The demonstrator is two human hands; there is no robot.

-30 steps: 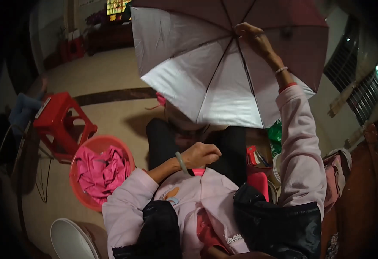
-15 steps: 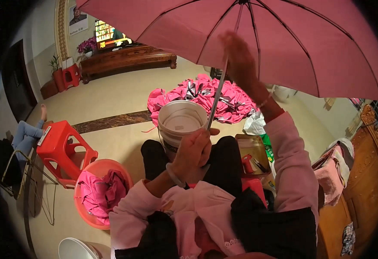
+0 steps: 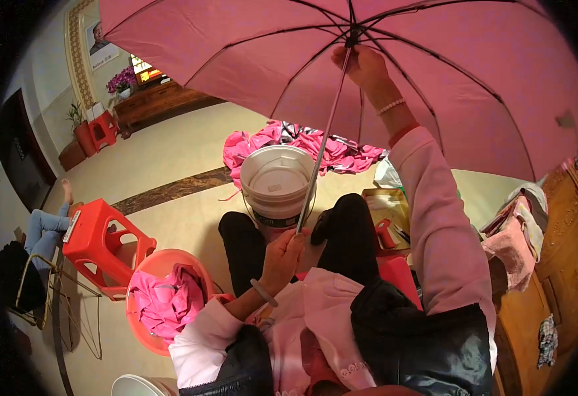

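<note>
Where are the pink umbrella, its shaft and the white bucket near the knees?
Pink umbrella [image 3: 434, 86]: head view, on its fabric underside.
Shaft [image 3: 324, 140]: head view, about halfway along it.
White bucket [image 3: 272, 202]: head view, on its outer wall.

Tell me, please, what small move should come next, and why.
Perhaps the right hand should push gently up the pole, checking that the umbrella is firm: it is spread, that hand is near the hub, and the left hand holds the pole's lower end.
</note>
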